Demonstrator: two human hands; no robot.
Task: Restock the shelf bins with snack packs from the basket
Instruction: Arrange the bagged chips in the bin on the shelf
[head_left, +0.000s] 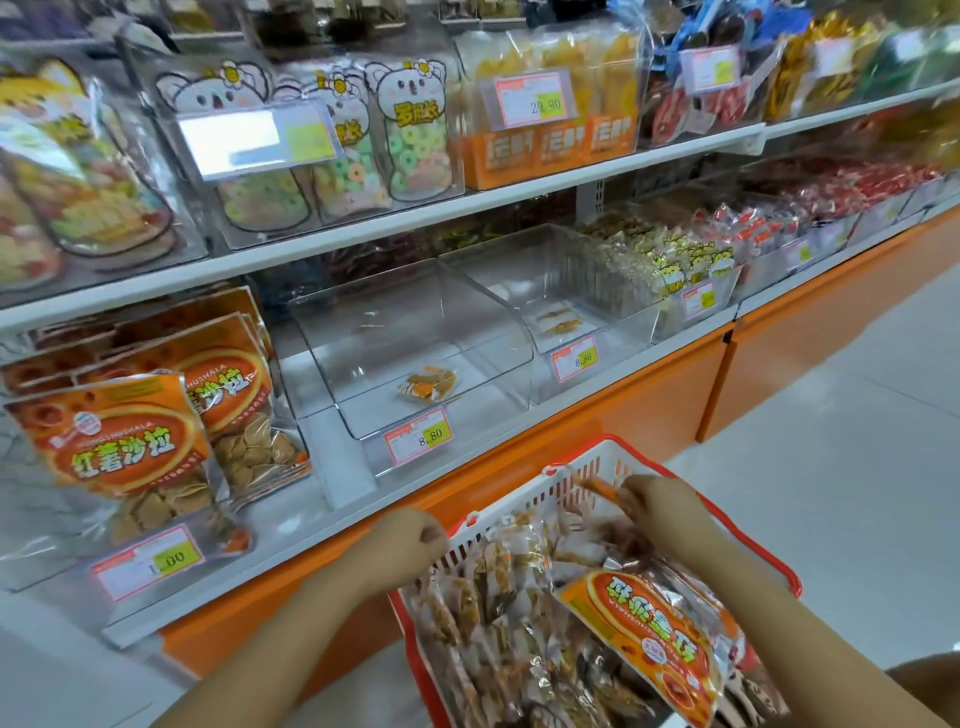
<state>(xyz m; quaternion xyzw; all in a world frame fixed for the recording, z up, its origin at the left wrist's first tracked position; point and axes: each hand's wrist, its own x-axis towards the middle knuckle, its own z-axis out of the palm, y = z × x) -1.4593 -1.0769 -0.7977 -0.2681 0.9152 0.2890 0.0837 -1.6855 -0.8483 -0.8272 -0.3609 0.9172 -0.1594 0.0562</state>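
The step in hand looks like picking: the right hand closes its fingers on small packs inside the basket, while the left hand, fisted, grips the basket's rim. Next, the packs need lifting to the near-empty bin above the basket. The basket's near end is cut off, and how many packs are gripped is unclear.

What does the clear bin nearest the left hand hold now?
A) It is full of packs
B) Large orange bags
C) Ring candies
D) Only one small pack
D: the clear bin above the left hand shows a single small pack on its bare floor.
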